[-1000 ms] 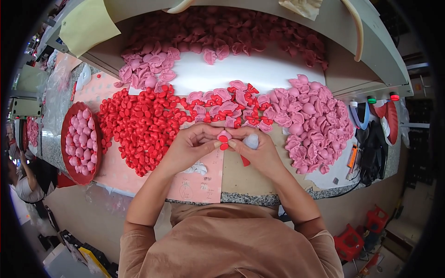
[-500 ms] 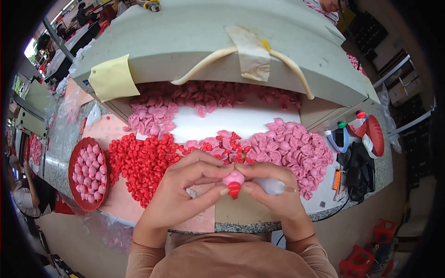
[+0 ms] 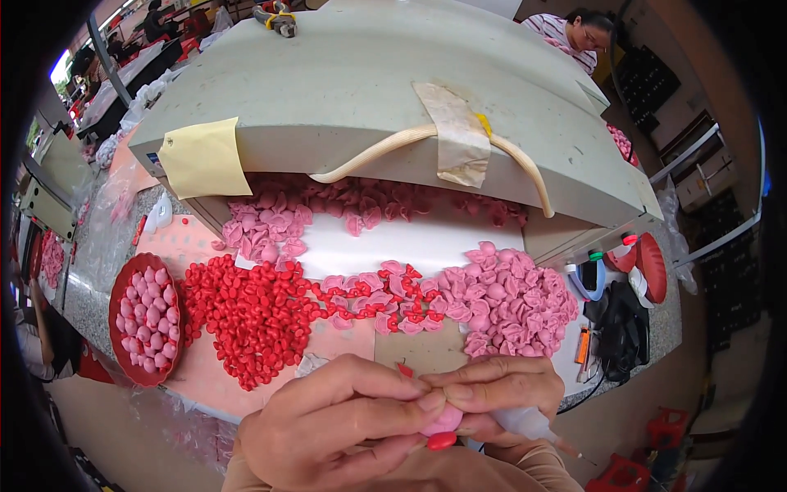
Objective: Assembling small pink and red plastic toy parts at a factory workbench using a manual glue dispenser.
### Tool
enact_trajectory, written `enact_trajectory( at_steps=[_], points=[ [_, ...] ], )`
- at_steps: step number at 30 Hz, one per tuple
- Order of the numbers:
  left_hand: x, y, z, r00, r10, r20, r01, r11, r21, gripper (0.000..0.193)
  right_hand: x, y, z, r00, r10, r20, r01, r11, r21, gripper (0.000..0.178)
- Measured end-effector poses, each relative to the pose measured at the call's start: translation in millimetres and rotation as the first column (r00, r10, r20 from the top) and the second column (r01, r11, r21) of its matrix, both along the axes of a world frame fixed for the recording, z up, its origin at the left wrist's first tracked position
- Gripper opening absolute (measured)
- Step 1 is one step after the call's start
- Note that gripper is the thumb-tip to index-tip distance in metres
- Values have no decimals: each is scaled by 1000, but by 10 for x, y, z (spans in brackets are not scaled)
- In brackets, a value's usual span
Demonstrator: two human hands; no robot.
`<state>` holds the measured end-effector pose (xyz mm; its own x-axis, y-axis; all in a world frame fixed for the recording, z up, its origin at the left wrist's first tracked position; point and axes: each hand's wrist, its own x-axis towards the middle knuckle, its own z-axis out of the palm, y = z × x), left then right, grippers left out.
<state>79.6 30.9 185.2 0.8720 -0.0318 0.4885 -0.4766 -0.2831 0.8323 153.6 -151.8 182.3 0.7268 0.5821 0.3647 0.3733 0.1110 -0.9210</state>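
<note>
A pink rounded piece (image 3: 443,421) with a red piece (image 3: 441,440) at its lower edge sits between the hands in the lower middle of the frame. The left hand (image 3: 340,425) has its fingers bent and closed in on the pink piece from the left; the right hand (image 3: 510,394) pinches it from the other side — and also keeps a translucent bottle (image 3: 525,421) tucked beneath its fingers, the thin tip pointing to the lower right.

Just above the hands, a loose band of mixed pink and red parts (image 3: 381,295) runs across the worktop (image 3: 662,324). It joins a heap of red parts (image 3: 246,320) at centre left and a heap of pink cupped parts (image 3: 512,303) at centre right. At the far left, a red scalloped tray (image 3: 141,375) holds pink balls with red bits.

Grey housing (image 3: 344,82) fills the upper middle — more pink parts lie in its opening. A black pouch (image 3: 625,332) lies at the right, and a person in a striped top (image 3: 566,37) shows at upper right.
</note>
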Motion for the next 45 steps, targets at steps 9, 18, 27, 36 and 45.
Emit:
enact_trajectory(
  at_steps=[9,18,27,36,45],
  points=[
    [158,-668,-179,876,480,56,-223,503,-835,29,79,-127,215,865,162,-475,-273,946,-174,27],
    [244,-718,-157,802,571,173,-212,544,-812,31,52,-157,194,968,193,-161,-225,951,-213,25],
    [64,12,146,993,-67,97,62,997,51,27,9,-111,19,991,131,-37,-134,987,-91,26],
    [92,-682,-216,863,503,39,-237,474,-848,27,23,-105,117,989,148,-21,-150,978,-145,27],
    [68,-702,-69,787,602,136,-268,533,-803,27,13,-19,92,963,269,11,-267,960,-86,30]
  ],
)
